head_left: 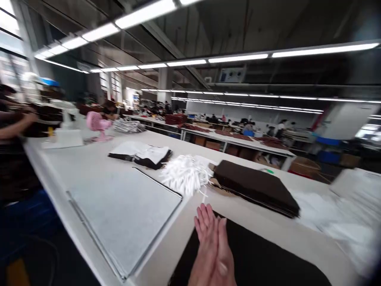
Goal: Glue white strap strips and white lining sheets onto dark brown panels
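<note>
My left hand (206, 244) and my right hand (224, 258) are pressed together, fingers stretched out and pointing forward. Nothing shows between them, though the palms are hidden. Beneath them a black fabric panel (262, 254) lies on the white table (154, 262). Just beyond the fingertips is a heap of white strips (186, 174). To the left rests a stack of pale panels with dark edges (125, 218). On the right lies a thick stack of dark brown fabric pieces (256, 184).
Farther back are black-and-white pieces (139, 153), a grey-white bundle (129, 125) and a pink fan (97, 125). A white machine (67, 127) stands near another person's arm (18, 127) at left. White sheer material (342, 214) is heaped at right.
</note>
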Tool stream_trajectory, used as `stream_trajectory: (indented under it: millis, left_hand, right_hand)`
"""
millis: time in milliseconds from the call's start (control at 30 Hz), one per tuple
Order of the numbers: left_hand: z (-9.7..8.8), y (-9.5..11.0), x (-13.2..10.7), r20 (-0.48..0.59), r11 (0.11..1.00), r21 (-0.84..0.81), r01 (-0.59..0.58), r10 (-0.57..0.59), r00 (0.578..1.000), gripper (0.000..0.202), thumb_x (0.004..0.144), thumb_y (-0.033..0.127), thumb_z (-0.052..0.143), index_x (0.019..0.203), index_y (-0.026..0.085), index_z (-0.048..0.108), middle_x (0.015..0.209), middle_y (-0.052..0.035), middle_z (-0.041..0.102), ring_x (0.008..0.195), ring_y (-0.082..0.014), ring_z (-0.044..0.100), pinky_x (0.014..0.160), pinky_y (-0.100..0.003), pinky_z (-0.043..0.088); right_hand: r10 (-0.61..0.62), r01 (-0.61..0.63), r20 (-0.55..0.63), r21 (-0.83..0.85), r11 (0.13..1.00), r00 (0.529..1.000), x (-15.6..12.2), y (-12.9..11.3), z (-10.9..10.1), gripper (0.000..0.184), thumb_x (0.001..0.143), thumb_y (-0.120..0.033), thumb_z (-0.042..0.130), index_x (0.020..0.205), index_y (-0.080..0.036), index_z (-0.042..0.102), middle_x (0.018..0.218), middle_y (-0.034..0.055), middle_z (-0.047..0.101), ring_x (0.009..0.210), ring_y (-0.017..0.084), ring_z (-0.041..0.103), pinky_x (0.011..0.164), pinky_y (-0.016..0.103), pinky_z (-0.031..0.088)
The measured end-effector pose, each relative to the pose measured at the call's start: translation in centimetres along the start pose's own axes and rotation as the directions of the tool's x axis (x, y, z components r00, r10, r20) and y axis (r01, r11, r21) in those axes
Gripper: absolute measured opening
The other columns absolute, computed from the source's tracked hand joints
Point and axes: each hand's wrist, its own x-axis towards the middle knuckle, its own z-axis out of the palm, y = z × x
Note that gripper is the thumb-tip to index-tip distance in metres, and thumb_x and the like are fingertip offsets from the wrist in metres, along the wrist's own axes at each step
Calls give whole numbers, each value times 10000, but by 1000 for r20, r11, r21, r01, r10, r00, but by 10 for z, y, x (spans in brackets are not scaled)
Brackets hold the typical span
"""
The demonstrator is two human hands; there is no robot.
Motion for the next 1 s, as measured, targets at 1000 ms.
stream_trajectory:
  millis: [1000]
  left_hand:
    - [67, -15, -119, 534, 960, -100, -261, 273, 800, 715, 1004, 643, 306, 1607, 353, 53, 1705, 44, 35, 1577, -255, 49, 1319, -422, 75]
  right_hand:
    - [47, 44, -300, 289, 956, 953, -132, -20, -69, 617, 1040, -632, 293, 1583, -341, 307, 1654, -5, 315, 1555, 230, 205, 1278, 513, 172]
